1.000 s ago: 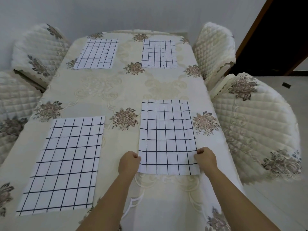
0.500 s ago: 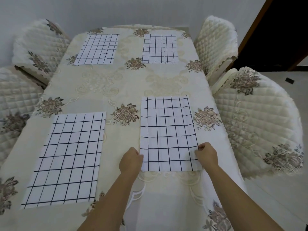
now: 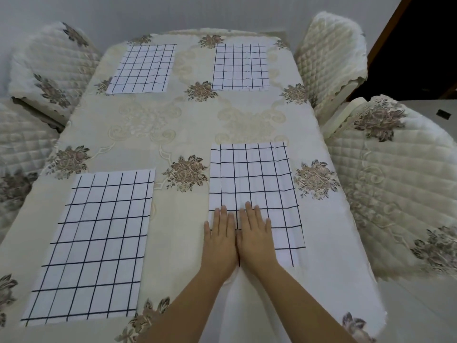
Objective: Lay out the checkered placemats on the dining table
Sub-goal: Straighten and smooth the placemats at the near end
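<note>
Several white placemats with a dark grid lie flat on the dining table (image 3: 197,125), which wears a cream floral cloth. The near right placemat (image 3: 254,174) has both my hands pressed flat on its near half. My left hand (image 3: 220,237) and my right hand (image 3: 256,235) rest side by side, palms down, fingers straight and touching each other at the thumbs. Another placemat (image 3: 99,238) lies at the near left. Two more sit at the far end, the far left placemat (image 3: 143,68) and the far right placemat (image 3: 239,66).
Quilted cream chairs stand around the table: one at the far left (image 3: 49,68), one at the near left edge (image 3: 17,157), one at the far right (image 3: 331,55), one at the near right (image 3: 400,184). A dark doorway (image 3: 420,40) opens at the upper right.
My hands let go of the near right placemat's bottom corners and moved together to its middle, now lying flat and open on it. The view shifted slightly.
</note>
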`<state>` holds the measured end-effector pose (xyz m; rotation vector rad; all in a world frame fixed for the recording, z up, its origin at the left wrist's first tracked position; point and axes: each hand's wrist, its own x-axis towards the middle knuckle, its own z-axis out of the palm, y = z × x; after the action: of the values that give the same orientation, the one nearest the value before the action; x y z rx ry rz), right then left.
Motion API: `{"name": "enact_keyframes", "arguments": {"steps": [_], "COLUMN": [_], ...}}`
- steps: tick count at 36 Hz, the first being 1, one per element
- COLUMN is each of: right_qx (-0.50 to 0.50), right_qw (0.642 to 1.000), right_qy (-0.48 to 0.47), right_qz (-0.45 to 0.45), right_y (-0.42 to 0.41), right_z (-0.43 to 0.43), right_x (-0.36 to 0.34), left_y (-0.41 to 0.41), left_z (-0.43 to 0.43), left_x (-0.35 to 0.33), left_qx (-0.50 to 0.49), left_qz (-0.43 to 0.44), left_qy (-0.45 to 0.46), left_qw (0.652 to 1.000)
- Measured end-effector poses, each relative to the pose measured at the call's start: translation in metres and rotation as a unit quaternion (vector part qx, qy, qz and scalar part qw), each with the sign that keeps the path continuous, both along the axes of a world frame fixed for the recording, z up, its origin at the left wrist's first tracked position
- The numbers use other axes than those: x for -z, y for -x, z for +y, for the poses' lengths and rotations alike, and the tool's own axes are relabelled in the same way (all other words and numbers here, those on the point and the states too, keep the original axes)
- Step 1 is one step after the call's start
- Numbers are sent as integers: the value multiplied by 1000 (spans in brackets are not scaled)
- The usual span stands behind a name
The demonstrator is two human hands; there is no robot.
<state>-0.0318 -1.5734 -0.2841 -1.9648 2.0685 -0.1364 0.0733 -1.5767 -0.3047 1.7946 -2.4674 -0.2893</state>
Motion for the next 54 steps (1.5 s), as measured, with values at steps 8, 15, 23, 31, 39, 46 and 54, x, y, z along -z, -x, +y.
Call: {"name": "enact_keyframes", "arguments": {"steps": [8,15,23,31,39,46,54], "right_qx": [16,84,114,65,-38,-33,51], "right_qw": [1000,996,993,993,999,999,998], "right_qy": [12,8,41,92,6,-29,-17], "right_qz": [10,13,6,22,20,5,20], "right_y": [31,84,102,70,29,77,133], "right_z": [11,10,1,-53,-103,-101,-106], "right_x": [22,22,16,-7,-3,18,15], "left_y": [-14,-40,-41,-11,16,-15,-30], "left_z": [-2,-20,-35,-79,-116,-132,-159], "left_x": [11,10,1,-19,-15,-2,1], "left_qx": [-5,-16,1,19,37,51,1], "left_qz": [-1,-17,-7,-28,-42,-21,0], "left_qy": [-14,-15,-4,-19,-91,-59,-35], "left_qw": [1000,1000,1000,999,994,997,999]}}
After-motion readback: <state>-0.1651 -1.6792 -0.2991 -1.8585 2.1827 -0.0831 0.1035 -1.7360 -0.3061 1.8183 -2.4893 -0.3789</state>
